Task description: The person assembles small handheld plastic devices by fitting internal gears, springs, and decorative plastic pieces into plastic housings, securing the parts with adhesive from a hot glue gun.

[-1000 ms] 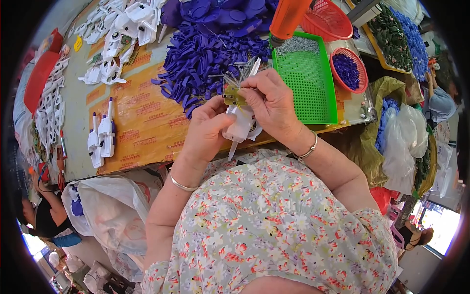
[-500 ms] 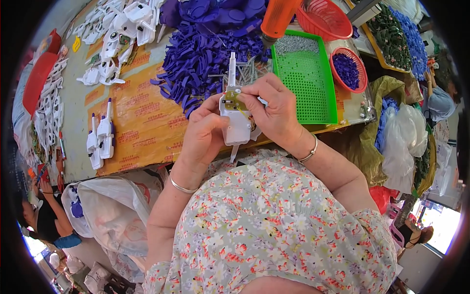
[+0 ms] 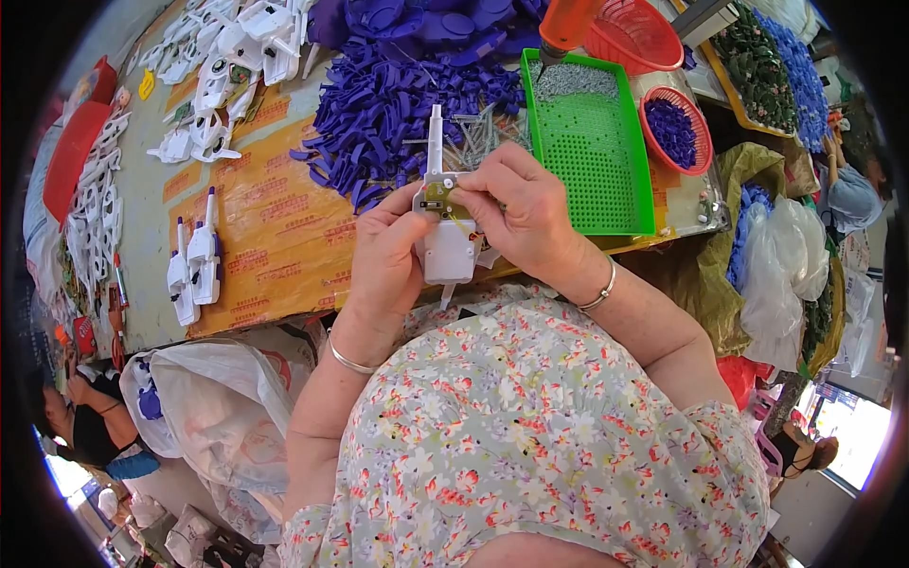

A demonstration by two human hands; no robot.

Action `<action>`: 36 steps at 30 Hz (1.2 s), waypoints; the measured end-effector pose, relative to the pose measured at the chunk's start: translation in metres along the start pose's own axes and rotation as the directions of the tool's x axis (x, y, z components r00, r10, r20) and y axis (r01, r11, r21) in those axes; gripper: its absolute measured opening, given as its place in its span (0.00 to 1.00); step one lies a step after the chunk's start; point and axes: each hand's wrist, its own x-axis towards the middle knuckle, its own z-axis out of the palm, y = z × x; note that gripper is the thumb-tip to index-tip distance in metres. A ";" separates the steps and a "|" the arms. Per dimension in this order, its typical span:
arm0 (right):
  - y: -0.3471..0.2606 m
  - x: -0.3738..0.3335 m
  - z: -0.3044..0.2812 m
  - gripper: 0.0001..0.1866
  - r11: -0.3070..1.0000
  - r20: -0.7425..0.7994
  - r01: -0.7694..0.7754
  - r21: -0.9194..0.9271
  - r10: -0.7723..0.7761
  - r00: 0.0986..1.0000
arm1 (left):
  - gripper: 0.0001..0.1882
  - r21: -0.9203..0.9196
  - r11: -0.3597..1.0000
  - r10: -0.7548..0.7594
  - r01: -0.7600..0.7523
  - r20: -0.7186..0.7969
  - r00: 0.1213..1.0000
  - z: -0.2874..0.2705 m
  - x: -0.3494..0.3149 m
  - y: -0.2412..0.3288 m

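Between my hands, near the table's front edge, is a white plastic housing [image 3: 449, 254] with a narrow stem pointing away from me. A small yellow-green circuit board [image 3: 437, 199] lies on its upper part, with thin wires beside it. My left hand [image 3: 390, 248] grips the housing along its left side, thumb on the near face. At the board's right edge, the thumb and forefinger of my right hand [image 3: 519, 201] are pinched together; whether they hold the board or a small part there is hidden. An orange electric screwdriver [image 3: 565, 26] hangs above the far end of the green tray.
A heap of purple plastic parts [image 3: 383, 118] lies beyond my hands, with loose metal springs [image 3: 478, 133] beside it. The green perforated tray [image 3: 653, 204] holds small screws. Red baskets [image 3: 705, 142] stand to its right. White assemblies [image 3: 204, 260] lie at left; other people work at the sides.
The housing and both hands have shifted slightly left. The hanging screwdriver has swung right and away, over the green tray. My right fingers stay pinched at the circuit board.
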 end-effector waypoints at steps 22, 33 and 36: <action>0.001 0.005 0.004 0.06 0.811 0.303 -0.481 0.333 0.391 0.869 | 0.21 -0.085 0.992 -0.095 0.094 -0.007 0.995 -0.005 0.005 0.011; 0.009 0.016 -0.017 0.12 0.835 0.198 -0.410 0.367 0.360 0.911 | 0.16 0.102 0.994 -0.049 0.044 0.051 0.997 -0.009 0.008 0.009; 0.011 0.020 -0.038 0.10 0.828 0.059 -0.405 0.388 0.416 0.907 | 0.16 0.116 0.993 -0.038 0.036 0.019 0.999 -0.011 0.009 0.006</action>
